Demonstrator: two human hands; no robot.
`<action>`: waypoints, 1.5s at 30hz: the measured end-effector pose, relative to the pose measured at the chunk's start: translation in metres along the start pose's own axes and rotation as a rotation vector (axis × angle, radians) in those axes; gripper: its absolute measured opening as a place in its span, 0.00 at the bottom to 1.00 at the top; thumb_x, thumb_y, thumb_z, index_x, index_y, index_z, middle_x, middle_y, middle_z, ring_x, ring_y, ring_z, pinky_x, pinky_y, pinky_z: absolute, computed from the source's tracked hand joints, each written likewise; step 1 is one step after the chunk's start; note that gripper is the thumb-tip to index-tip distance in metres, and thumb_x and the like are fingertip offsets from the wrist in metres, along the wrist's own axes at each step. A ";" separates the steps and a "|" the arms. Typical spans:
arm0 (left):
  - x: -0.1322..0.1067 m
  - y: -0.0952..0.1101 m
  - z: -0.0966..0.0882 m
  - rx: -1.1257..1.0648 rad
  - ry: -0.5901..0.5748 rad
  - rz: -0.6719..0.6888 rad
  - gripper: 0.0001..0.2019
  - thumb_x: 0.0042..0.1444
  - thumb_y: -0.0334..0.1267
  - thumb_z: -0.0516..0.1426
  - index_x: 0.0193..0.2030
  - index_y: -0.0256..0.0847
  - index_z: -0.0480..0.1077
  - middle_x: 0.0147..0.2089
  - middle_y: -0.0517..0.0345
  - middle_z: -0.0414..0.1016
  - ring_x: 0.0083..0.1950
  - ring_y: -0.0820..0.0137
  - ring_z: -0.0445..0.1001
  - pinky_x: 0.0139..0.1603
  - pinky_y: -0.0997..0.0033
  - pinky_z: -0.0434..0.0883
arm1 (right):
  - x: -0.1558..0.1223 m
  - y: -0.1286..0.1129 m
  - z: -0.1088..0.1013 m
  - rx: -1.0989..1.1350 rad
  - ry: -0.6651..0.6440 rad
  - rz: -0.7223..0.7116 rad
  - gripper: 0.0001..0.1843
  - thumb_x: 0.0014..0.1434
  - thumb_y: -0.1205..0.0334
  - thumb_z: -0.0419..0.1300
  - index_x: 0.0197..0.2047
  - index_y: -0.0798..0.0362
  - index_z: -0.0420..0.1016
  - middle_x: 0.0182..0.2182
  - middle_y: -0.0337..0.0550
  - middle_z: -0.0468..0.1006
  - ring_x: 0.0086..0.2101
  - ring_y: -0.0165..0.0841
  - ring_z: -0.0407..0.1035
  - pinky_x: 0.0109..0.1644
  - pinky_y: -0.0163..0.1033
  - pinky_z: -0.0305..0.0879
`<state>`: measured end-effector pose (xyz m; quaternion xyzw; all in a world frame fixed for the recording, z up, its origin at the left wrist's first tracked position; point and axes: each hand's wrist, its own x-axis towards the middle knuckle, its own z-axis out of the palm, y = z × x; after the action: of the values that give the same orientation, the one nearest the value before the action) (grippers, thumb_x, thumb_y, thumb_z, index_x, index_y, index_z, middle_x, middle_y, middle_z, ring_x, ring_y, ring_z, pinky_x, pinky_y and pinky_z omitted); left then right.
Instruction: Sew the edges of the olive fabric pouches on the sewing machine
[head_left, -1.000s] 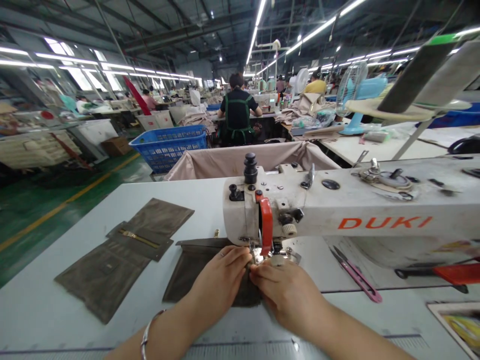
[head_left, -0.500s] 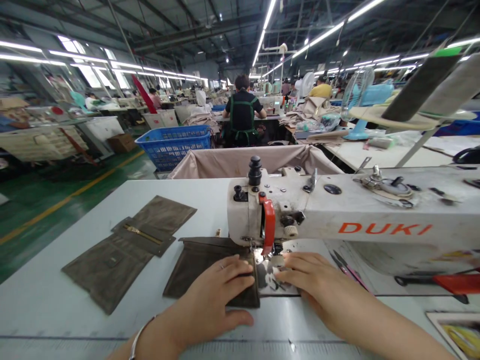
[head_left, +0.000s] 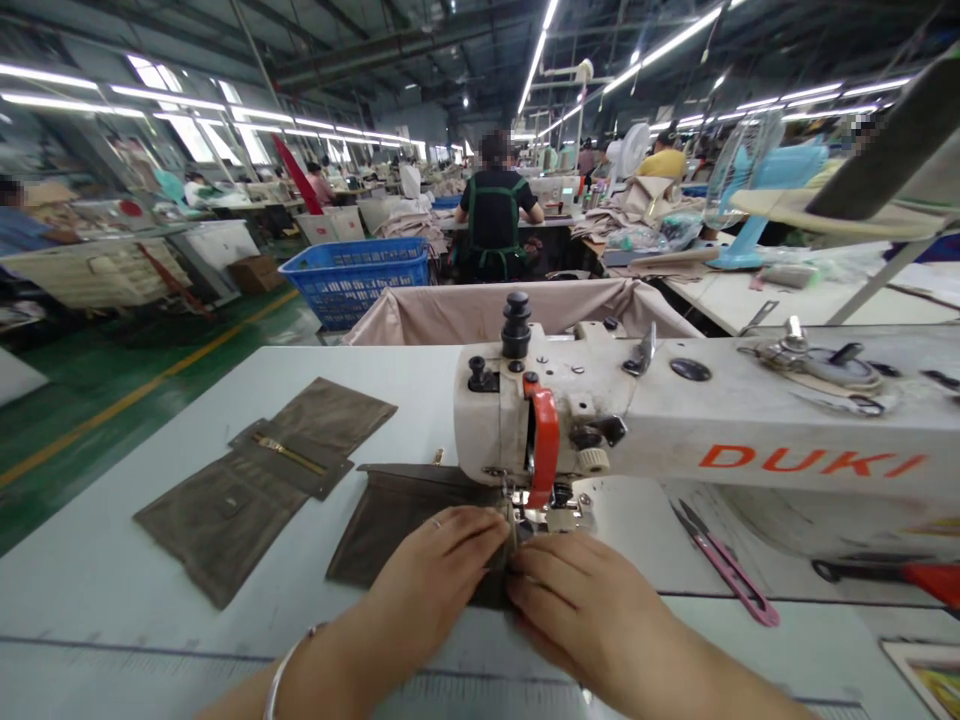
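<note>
Under L fingers, touching R fingers: dk fabric pc; can't tell if either grips.

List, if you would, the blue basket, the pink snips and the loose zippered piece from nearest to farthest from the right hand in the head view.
1. Pink snips: to the right of the right hand.
2. Loose zippered piece: on the tabletop's left side.
3. Blue basket: left, beyond the far edge.
</note>
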<state>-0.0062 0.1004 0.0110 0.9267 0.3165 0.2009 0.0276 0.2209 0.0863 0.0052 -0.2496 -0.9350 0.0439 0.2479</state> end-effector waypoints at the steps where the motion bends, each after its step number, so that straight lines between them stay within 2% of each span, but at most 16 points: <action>1: -0.002 -0.001 0.003 0.015 -0.024 0.037 0.20 0.63 0.23 0.47 0.61 0.32 0.63 0.59 0.47 0.72 0.62 0.67 0.68 0.65 0.63 0.68 | 0.001 -0.001 0.003 -0.013 0.008 -0.032 0.07 0.68 0.67 0.54 0.40 0.55 0.72 0.36 0.45 0.76 0.40 0.36 0.69 0.47 0.42 0.67; 4: -0.006 -0.003 0.014 0.080 -0.149 0.105 0.21 0.64 0.24 0.48 0.64 0.31 0.61 0.64 0.47 0.66 0.68 0.64 0.61 0.71 0.59 0.59 | 0.003 -0.002 0.014 -0.008 0.031 -0.068 0.13 0.69 0.70 0.51 0.33 0.56 0.71 0.30 0.43 0.74 0.34 0.34 0.68 0.42 0.39 0.69; 8: -0.004 -0.008 0.020 0.101 -0.235 0.119 0.21 0.66 0.32 0.52 0.65 0.33 0.61 0.66 0.49 0.65 0.69 0.64 0.58 0.73 0.60 0.54 | 0.002 -0.002 0.020 0.021 0.096 -0.049 0.14 0.70 0.70 0.50 0.34 0.56 0.73 0.30 0.43 0.75 0.36 0.33 0.71 0.44 0.37 0.70; 11: 0.002 -0.014 0.015 0.099 -0.221 0.151 0.19 0.65 0.32 0.53 0.63 0.32 0.62 0.63 0.48 0.67 0.68 0.64 0.60 0.72 0.60 0.57 | 0.002 -0.001 0.022 0.032 0.153 -0.039 0.13 0.71 0.69 0.50 0.39 0.57 0.74 0.33 0.45 0.77 0.40 0.34 0.73 0.46 0.38 0.70; 16: 0.010 -0.020 0.009 0.069 -0.194 0.142 0.19 0.64 0.26 0.52 0.61 0.33 0.62 0.60 0.48 0.69 0.66 0.64 0.63 0.68 0.60 0.63 | 0.004 0.000 0.023 0.059 0.161 -0.021 0.09 0.69 0.70 0.52 0.42 0.57 0.74 0.36 0.46 0.79 0.42 0.36 0.74 0.47 0.39 0.71; 21: 0.003 -0.018 0.011 0.048 -0.170 0.094 0.17 0.65 0.27 0.53 0.60 0.35 0.63 0.57 0.48 0.71 0.62 0.63 0.67 0.66 0.58 0.66 | 0.004 0.002 0.008 0.137 0.084 -0.011 0.10 0.68 0.71 0.52 0.46 0.56 0.74 0.38 0.46 0.79 0.44 0.36 0.73 0.48 0.41 0.69; 25: -0.003 -0.015 0.009 -0.002 -0.130 0.141 0.13 0.67 0.28 0.50 0.56 0.38 0.67 0.55 0.51 0.74 0.59 0.67 0.70 0.65 0.61 0.68 | -0.001 0.006 -0.005 0.189 0.015 0.068 0.11 0.66 0.70 0.52 0.47 0.54 0.74 0.38 0.46 0.78 0.41 0.37 0.71 0.45 0.44 0.66; 32: -0.002 -0.015 0.006 -0.032 -0.041 0.175 0.11 0.69 0.28 0.49 0.52 0.35 0.69 0.51 0.51 0.75 0.55 0.68 0.72 0.62 0.63 0.69 | -0.005 0.010 -0.003 0.156 -0.020 0.130 0.12 0.65 0.69 0.53 0.47 0.52 0.75 0.38 0.46 0.74 0.36 0.37 0.66 0.41 0.45 0.62; 35: -0.002 -0.016 0.008 -0.033 -0.036 0.162 0.10 0.69 0.29 0.50 0.52 0.36 0.69 0.50 0.52 0.75 0.52 0.67 0.72 0.59 0.62 0.70 | -0.005 0.011 -0.002 0.165 -0.026 0.142 0.11 0.64 0.70 0.54 0.46 0.52 0.75 0.38 0.46 0.74 0.38 0.38 0.66 0.42 0.45 0.63; 41: 0.003 -0.013 0.007 -0.023 -0.146 0.161 0.10 0.68 0.28 0.50 0.49 0.37 0.70 0.49 0.54 0.76 0.53 0.69 0.72 0.61 0.64 0.69 | -0.004 0.009 -0.003 0.161 -0.020 0.140 0.13 0.63 0.71 0.53 0.47 0.52 0.74 0.42 0.47 0.76 0.41 0.39 0.69 0.46 0.47 0.66; 45: 0.001 -0.015 0.009 -0.051 -0.071 0.201 0.11 0.69 0.28 0.48 0.50 0.35 0.70 0.49 0.54 0.77 0.54 0.72 0.73 0.62 0.69 0.70 | -0.003 0.007 -0.002 0.168 -0.017 0.122 0.15 0.63 0.72 0.52 0.50 0.53 0.73 0.43 0.48 0.78 0.44 0.39 0.71 0.52 0.48 0.67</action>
<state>-0.0103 0.1133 0.0005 0.9594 0.2154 0.1775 0.0419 0.2274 0.0912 0.0035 -0.2840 -0.9132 0.1390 0.2570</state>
